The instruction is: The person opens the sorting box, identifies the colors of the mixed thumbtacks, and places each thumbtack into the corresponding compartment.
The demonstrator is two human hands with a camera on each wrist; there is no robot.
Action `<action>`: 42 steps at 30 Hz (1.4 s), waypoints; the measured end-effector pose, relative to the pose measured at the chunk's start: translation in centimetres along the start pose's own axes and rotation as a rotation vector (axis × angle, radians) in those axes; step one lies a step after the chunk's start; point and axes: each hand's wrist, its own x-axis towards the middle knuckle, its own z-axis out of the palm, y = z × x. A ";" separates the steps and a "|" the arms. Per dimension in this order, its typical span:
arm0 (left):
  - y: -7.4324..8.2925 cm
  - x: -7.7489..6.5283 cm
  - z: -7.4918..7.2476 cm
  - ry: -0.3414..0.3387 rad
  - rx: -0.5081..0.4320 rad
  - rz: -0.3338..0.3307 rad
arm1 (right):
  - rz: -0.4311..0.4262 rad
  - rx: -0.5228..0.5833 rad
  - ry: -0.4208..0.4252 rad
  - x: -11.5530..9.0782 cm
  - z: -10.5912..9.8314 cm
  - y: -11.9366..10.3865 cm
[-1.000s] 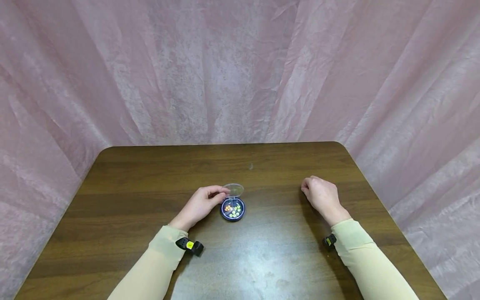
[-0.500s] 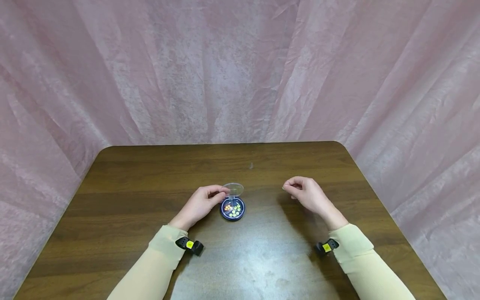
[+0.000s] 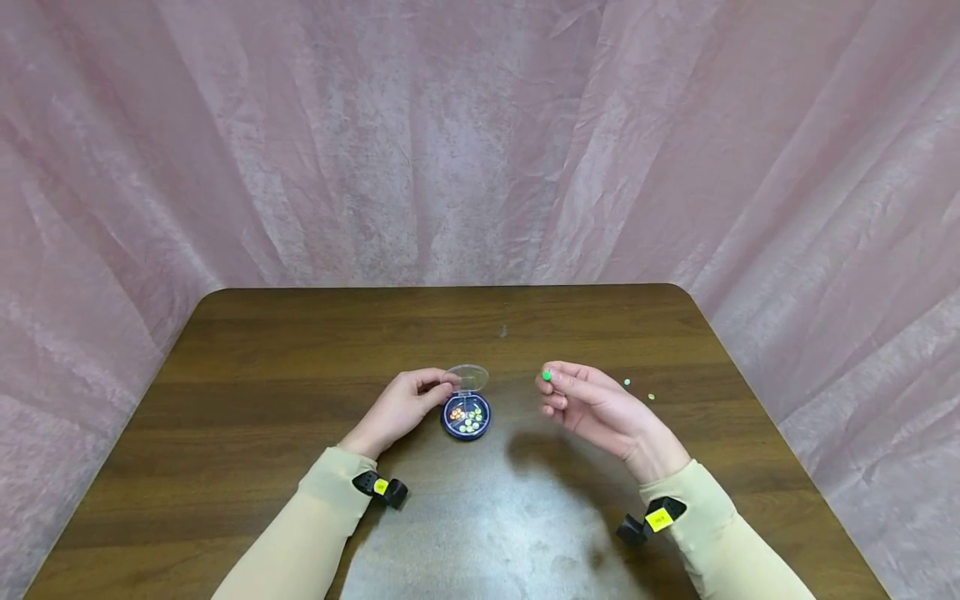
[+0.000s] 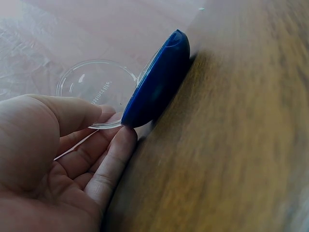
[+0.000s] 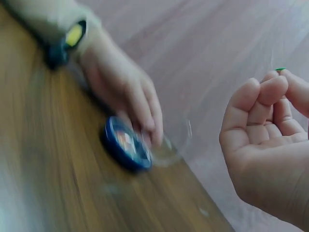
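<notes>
A small round blue pill case (image 3: 466, 417) lies on the table with its clear lid (image 3: 471, 377) raised. Inside are several small orange and yellow-green round pieces, parted by dividers. My left hand (image 3: 401, 408) holds the lid between thumb and fingers at its left edge; the left wrist view shows the lid (image 4: 99, 79) and the case's blue underside (image 4: 161, 82) by the fingertips. To the right of the case, above the table, my right hand (image 3: 596, 404) pinches a small green disc (image 3: 547, 375) between thumb and fingertip. That disc (image 5: 280, 69) appears edge-on in the right wrist view.
Two tiny pieces lie on the wooden table (image 3: 300, 350) beyond the right hand: a pale disc (image 3: 627, 382) and a green one (image 3: 652, 397). A pink curtain (image 3: 450, 150) hangs behind the table's far edge.
My right hand has moved left toward the case and turned palm inward, bringing the green disc into sight. The two tiny pieces behind it have come into view. My left hand stays put.
</notes>
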 end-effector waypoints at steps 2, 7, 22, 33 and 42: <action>0.0 0.0 0.0 0.001 0.001 0.003 | -0.005 0.060 -0.056 0.0 0.8 -0.1; 0.0 -0.1 -0.1 0.005 0.004 0.004 | -0.013 0.142 -0.154 0.0 2.7 -0.4; 0.3 0.0 -0.1 0.000 0.011 0.004 | -0.041 -0.655 0.059 1.0 3.7 1.2; 0.5 0.1 -0.1 -0.004 -0.001 0.007 | -0.197 -1.526 0.291 3.8 2.8 4.0; 0.4 0.0 -0.2 0.001 0.009 0.013 | -0.340 -1.801 0.290 6.1 2.8 5.7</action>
